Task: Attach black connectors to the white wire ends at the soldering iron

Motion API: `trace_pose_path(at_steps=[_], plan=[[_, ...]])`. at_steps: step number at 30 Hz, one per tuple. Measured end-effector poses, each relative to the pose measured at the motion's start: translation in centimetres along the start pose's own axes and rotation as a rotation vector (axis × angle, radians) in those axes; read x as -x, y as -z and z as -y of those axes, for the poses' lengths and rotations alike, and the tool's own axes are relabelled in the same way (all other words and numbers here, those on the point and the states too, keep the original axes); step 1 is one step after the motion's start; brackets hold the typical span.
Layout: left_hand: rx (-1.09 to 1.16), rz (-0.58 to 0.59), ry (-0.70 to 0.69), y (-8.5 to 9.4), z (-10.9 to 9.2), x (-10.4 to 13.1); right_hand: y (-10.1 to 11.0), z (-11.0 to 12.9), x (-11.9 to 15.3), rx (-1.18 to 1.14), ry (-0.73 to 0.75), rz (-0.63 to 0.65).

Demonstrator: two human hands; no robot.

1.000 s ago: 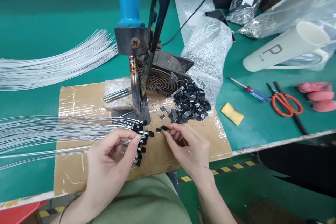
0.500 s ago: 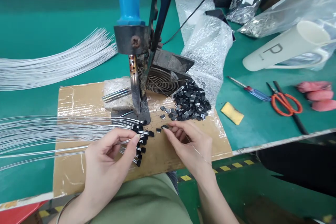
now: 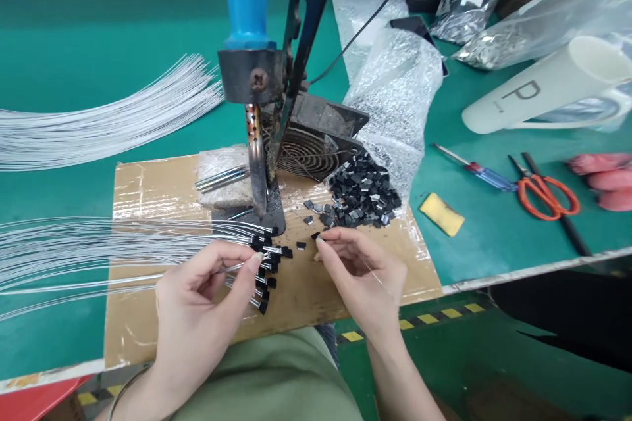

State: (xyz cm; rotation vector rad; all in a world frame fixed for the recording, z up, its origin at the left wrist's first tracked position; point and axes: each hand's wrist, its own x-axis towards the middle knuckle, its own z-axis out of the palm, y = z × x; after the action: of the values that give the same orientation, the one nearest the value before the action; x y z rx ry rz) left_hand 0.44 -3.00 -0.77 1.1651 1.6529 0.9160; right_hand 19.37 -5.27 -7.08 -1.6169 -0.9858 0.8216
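My left hand (image 3: pixel 210 302) pinches a thin wire over the ends of the wire bundle (image 3: pixel 168 247), whose wires end in black connectors (image 3: pixel 264 296). In my right hand (image 3: pixel 363 276), thumb and index finger close on a small black connector (image 3: pixel 316 235), mostly hidden by the fingertips. One loose connector (image 3: pixel 301 246) lies on the cardboard (image 3: pixel 296 296) between my hands. Behind my right hand is a pile of black connectors (image 3: pixel 363 191). The soldering iron (image 3: pixel 255 171) hangs tip down in a stand, behind the wire ends.
A fan (image 3: pixel 311 151) stands behind the iron. Farther left lies a bundle of white wires (image 3: pixel 123 125). On the right are a white mug (image 3: pixel 533 92), a screwdriver (image 3: pixel 486 174), orange-handled scissors (image 3: pixel 548 197), a yellow sponge (image 3: pixel 442 214) and bubble wrap (image 3: pixel 399 92).
My right hand has shifted slightly to the right, and its fingertips now cover more of the small connector. My left hand keeps its pinch. The whole view has shifted a little.
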Motion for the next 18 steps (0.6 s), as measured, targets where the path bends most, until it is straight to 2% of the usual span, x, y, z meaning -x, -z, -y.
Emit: trace_pose_path(at_steps=[6, 11, 15, 18], plan=[[-0.01, 0.002, 0.02, 0.2, -0.2, 0.0, -0.7, 0.8, -0.1, -0.191, -0.036, -0.024], [0.029, 0.053, 0.024, 0.2, -0.7, -0.2, -1.6, 2.3, 0.3, -0.343, -0.092, 0.066], [0.113, 0.111, 0.055, 0.2, -1.2, -0.2, -2.9, 3.2, 0.9, -0.476, -0.156, 0.187], [0.143, 0.145, 0.061, 0.2, -1.3, -0.2, -3.5, 3.5, 1.1, -0.504, -0.178, 0.241]])
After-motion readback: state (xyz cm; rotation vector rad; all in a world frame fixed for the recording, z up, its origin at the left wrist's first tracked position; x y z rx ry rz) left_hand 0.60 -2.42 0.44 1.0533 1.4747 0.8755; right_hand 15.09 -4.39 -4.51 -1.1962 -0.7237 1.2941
